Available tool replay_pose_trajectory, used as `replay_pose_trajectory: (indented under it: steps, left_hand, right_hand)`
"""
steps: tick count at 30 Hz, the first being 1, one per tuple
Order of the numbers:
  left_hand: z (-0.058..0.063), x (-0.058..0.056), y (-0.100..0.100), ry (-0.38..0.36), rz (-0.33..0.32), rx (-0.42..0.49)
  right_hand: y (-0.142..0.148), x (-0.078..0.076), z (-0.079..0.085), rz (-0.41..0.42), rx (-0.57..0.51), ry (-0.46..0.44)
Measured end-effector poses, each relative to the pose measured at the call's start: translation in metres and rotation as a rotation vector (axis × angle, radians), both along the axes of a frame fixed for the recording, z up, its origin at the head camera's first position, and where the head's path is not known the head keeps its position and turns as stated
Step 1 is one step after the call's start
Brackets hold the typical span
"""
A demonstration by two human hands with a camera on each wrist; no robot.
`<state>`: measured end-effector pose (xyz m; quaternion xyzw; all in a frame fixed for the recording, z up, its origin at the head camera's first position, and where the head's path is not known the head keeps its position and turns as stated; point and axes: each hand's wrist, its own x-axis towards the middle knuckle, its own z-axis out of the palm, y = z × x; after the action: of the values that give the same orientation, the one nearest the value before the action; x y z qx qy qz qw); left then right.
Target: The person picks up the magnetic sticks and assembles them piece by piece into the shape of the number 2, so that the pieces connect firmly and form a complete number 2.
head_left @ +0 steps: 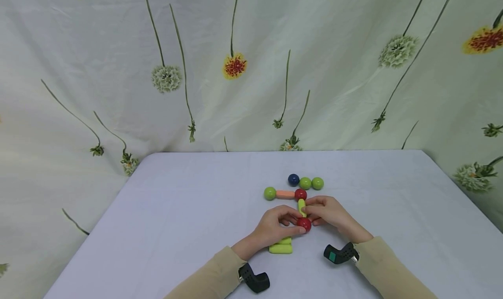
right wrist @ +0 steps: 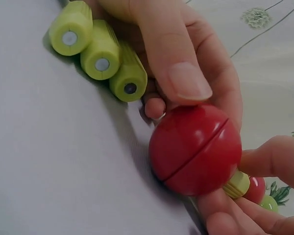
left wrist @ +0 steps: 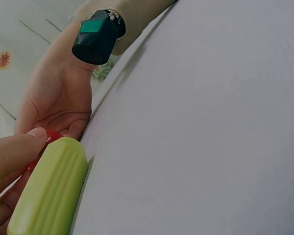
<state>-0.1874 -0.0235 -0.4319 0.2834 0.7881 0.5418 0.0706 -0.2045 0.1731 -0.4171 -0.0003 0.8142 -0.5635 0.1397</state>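
Note:
My left hand [head_left: 275,225] holds a glossy red ball [right wrist: 196,149] between thumb and fingers, low over the white table. Beyond it, my right hand [head_left: 328,211] pinches a short yellow-green rod [head_left: 301,206] from the right side. This rod runs from the held ball towards a second red ball [head_left: 300,194]. From that ball an orange rod [head_left: 285,194] leads left to a green ball [head_left: 270,193]. In the left wrist view, the held ball is mostly hidden behind the thumb and a ribbed yellow-green rod [left wrist: 54,191] lying on the table.
Several loose yellow-green rods [head_left: 280,249] lie side by side below my left hand, with round discs in their ends. Behind the joined pieces sit a dark blue ball [head_left: 293,180] and two green balls [head_left: 317,183]. A flower-printed cloth [head_left: 251,94] hangs behind the table [head_left: 177,211].

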Motion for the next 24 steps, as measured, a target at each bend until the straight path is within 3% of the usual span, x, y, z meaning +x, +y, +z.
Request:
replay_pose_trajectory:
  steps: [5,12,20,24]
  left_hand:
    - [-0.010,-0.008,-0.003,-0.043,-0.011,0.053]
    - [-0.009,-0.014,-0.013,-0.109,-0.007,0.103]
    - [-0.006,-0.018,-0.032,-0.121,-0.012,0.023]
    - [0.005,-0.011,-0.042,-0.120,-0.032,-0.019]
  right_hand:
    - [0.000,0.000,0.001,-0.026,0.012,0.005]
    - [0.000,-0.001,0.000,-0.065,0.012,0.007]
    - [0.001,-0.002,-0.005,-0.084,0.021,0.020]
    - [0.000,-0.003,-0.006,-0.088,0.011,0.028]
